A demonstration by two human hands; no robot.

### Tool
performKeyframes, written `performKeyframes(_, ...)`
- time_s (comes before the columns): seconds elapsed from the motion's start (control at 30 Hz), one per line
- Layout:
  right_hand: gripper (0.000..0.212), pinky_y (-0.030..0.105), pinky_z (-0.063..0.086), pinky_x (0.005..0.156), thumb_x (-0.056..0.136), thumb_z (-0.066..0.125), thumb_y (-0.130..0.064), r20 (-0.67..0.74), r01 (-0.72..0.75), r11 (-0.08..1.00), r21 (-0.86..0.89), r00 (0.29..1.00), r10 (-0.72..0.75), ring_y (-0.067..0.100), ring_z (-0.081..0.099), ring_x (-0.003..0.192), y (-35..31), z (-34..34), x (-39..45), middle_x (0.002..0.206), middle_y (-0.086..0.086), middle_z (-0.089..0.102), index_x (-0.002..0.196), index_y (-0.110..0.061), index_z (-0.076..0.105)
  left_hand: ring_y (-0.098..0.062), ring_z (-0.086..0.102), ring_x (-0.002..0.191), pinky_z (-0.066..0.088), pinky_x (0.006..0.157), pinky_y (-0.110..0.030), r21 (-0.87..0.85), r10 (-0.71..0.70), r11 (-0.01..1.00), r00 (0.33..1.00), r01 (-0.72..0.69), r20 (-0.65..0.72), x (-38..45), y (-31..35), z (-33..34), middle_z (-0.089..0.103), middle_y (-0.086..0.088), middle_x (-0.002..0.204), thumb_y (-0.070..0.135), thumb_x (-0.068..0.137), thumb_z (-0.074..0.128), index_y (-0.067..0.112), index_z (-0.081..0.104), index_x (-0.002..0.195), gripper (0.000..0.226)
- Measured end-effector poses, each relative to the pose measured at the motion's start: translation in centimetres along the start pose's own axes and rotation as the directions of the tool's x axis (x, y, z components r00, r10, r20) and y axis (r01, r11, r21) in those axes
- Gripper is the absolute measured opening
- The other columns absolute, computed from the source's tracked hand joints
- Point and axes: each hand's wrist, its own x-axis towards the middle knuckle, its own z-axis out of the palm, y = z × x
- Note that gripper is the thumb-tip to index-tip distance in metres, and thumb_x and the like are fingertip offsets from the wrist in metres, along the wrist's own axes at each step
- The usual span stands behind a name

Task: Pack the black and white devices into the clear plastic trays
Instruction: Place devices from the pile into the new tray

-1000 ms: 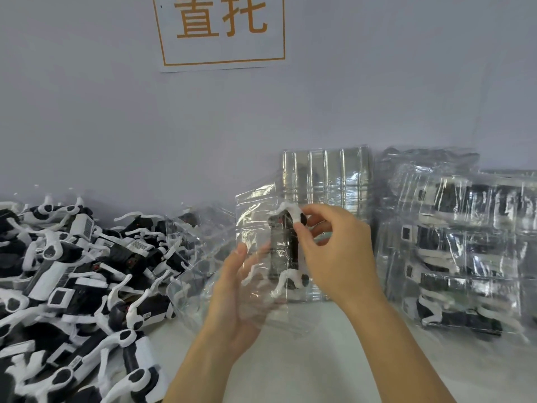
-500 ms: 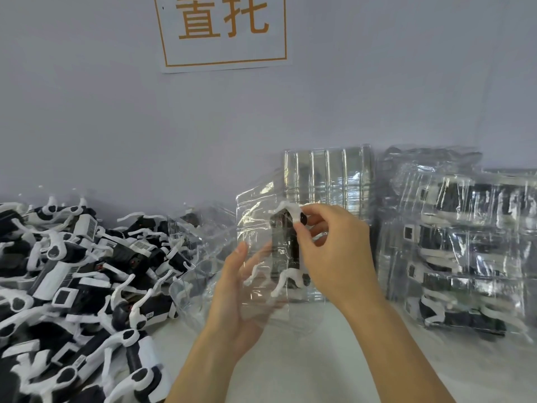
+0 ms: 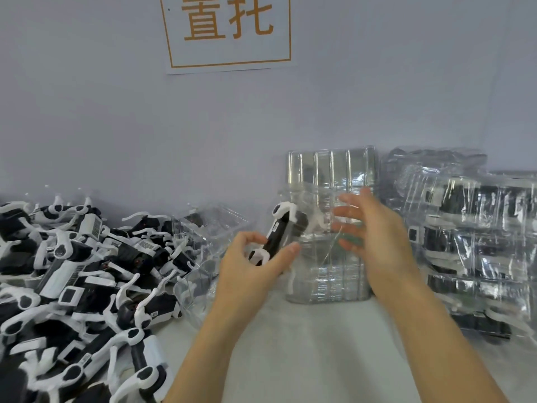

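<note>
A: Devices (image 3: 72, 286), black bodies with white curved clips, lie heaped loose on the table (image 3: 319, 359) across the lower left of the frame. Some carry small white barcode stickers, too small to read.

B: And the clear plastic trays?

A: One stack of empty trays (image 3: 331, 170) stands upright against the wall just right of centre, glossy, ribbed into narrow vertical channels. Filled trays (image 3: 479, 242) are piled at the right edge, each showing black and white devices lying in rows behind shiny, crinkled plastic. A few loose empty trays (image 3: 203, 228) sit tilted between the heap and the hands.

B: What are the hands doing?

A: The left hand (image 3: 250, 271), at centre, has its thumb and fingers curled around the lower end of one device (image 3: 279, 231). It is held tilted, its white clip end pointing up and to the right. The right hand (image 3: 374, 239), just right of centre, has its fingers spread apart against a thin transparent tray (image 3: 319, 257) held in front of the stack. The fingers are blurred, so I cannot tell whether they pinch the plastic or only touch it. The held device's upper end sits at that tray's left edge.

B: Any writing?

A: A white sign (image 3: 229, 33) on the pale grey wall, top centre, has an orange border and two large orange Chinese characters, "置托", the top cut off by the frame.
</note>
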Motion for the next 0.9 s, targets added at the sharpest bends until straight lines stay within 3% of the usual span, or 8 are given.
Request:
performKeyframes(0.1,0.037,0.038,0.053,0.077,0.088,0.049,-0.071,0.079,-0.06,0.998,-0.026,0.995,0.062,0.008,0.073,0.083,-0.3,-0.9,0.1,0.105,-0.008,0.073,0.105,-0.042,0.065,-0.005,0.05,0.11,0.043,0.1,-0.038,0.311,0.204,0.934,0.977,-0.174,-0.067,0.1,0.1,0.1,0.054,0.023,0.109,0.082,0.048,0.065,0.035,0.053,0.089,0.063)
performKeyframes(0.17,0.066,0.044,0.053,0.088,0.072,0.055,-0.083,0.081,-0.059,0.986,-0.156,0.994,0.072,0.012,0.069,0.099,0.0,-1.4,0.3,0.122,-0.008,0.064,0.125,-0.042,0.057,-0.009,0.036,0.127,0.025,0.114,-0.046,0.471,0.318,0.837,0.948,-0.279,-0.005,0.1,0.2,0.1,0.046,0.023,0.128,0.082,0.05,0.063,0.034,0.052,0.09,0.064)
performKeyframes(0.33,0.078,0.023,0.039,0.068,0.069,0.068,-0.076,0.11,-0.034,0.964,-0.265,0.992,0.065,-0.01,0.049,0.092,0.5,-1.9,0.2,0.103,-0.027,0.051,0.138,-0.043,0.049,-0.015,0.017,0.144,0.001,0.118,-0.042,0.672,0.452,0.583,0.87,-0.456,0.198,-0.1,0.3,0.2,0.031,0.007,0.155,0.083,0.054,0.057,0.029,0.053,0.098,0.069)
performKeyframes(0.5,0.082,0.041,0.047,0.099,0.071,0.081,-0.058,0.165,-0.087,0.951,-0.298,0.976,0.141,0.013,0.057,0.12,1.6,-2.9,0.5,0.134,-0.014,0.057,0.143,-0.039,0.046,-0.027,0.021,0.145,0.009,0.119,-0.054,0.745,0.474,0.369,0.802,-0.556,0.364,-0.5,0.8,0.8,0.03,0.003,0.155,0.078,0.058,0.067,0.032,0.049,0.122,0.081)
performKeyframes(0.57,0.079,0.037,0.049,0.094,0.073,0.083,-0.051,0.165,-0.091,0.966,-0.243,0.977,0.134,0.011,0.061,0.115,1.7,-3.1,0.4,0.127,-0.012,0.063,0.143,-0.04,0.047,-0.029,0.022,0.144,0.011,0.118,-0.056,0.755,0.47,0.354,0.803,-0.552,0.367,-0.7,0.9,1.1,0.029,0.002,0.155,0.077,0.058,0.069,0.037,0.04,0.135,0.092)
performKeyframes(0.7,0.069,0.016,0.041,0.069,0.071,0.083,-0.048,0.107,0.014,0.979,-0.204,0.994,0.008,-0.015,0.058,0.097,1.3,-2.8,0.2,0.116,-0.011,0.062,0.131,-0.051,0.05,-0.028,0.015,0.147,0.012,0.118,-0.057,0.735,0.462,0.41,0.818,-0.54,0.343,-0.7,0.9,1.2,0.016,0.004,0.156,0.077,0.057,0.069,0.043,0.021,0.144,0.105)
performKeyframes(0.83,0.061,0.014,0.035,0.068,0.073,0.082,-0.048,0.089,0.085,0.97,-0.226,0.994,-0.066,-0.013,0.055,0.097,0.8,-2.5,0.0,0.118,-0.011,0.058,0.121,-0.06,0.047,-0.031,0.019,0.145,0.02,0.115,-0.061,0.706,0.502,0.445,0.807,-0.55,0.312,-0.8,0.8,1.2,0.02,0.0,0.156,0.076,0.056,0.069,0.038,0.036,0.13,0.09)
performKeyframes(0.9,0.055,0.014,0.035,0.067,0.074,0.082,-0.047,0.106,0.097,0.97,-0.224,0.992,-0.075,-0.025,0.052,0.093,0.7,-2.6,0.0,0.117,-0.014,0.056,0.113,-0.062,0.047,-0.033,0.025,0.142,0.025,0.111,-0.063,0.698,0.533,0.444,0.792,-0.562,0.298,-0.8,0.6,1.2,0.027,-0.003,0.155,0.077,0.058,0.064,0.035,0.043,0.126,0.083)
